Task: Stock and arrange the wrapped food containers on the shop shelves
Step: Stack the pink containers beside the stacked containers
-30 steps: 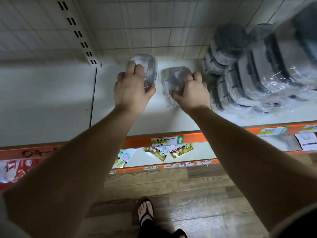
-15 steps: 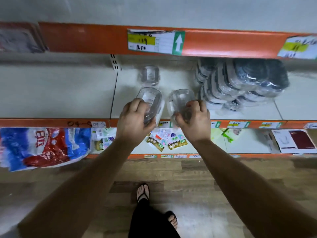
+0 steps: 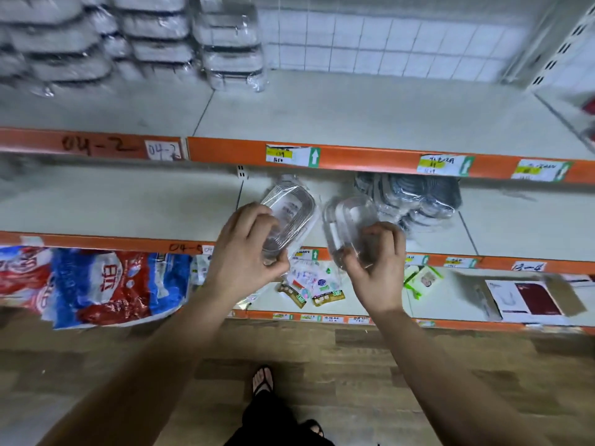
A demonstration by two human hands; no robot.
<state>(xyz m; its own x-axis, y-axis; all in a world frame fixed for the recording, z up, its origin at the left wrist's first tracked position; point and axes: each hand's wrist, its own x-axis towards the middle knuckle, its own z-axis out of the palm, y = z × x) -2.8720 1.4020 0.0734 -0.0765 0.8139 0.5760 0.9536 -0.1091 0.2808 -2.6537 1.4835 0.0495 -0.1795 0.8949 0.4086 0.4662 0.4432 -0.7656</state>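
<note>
Gripping, at frame centre before the middle shelf point(image 3: 128, 201), the left wrapped container point(image 3: 289, 217) in the left hand point(image 3: 244, 255) and the right wrapped container point(image 3: 349, 220) in the right hand point(image 3: 378, 265). Likely feeling light, stiff, film slippery; taking hold by the hard rims.

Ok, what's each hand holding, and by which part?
Left hand grips a wrapped container by its near end; right hand grips a second container the same way.
</note>
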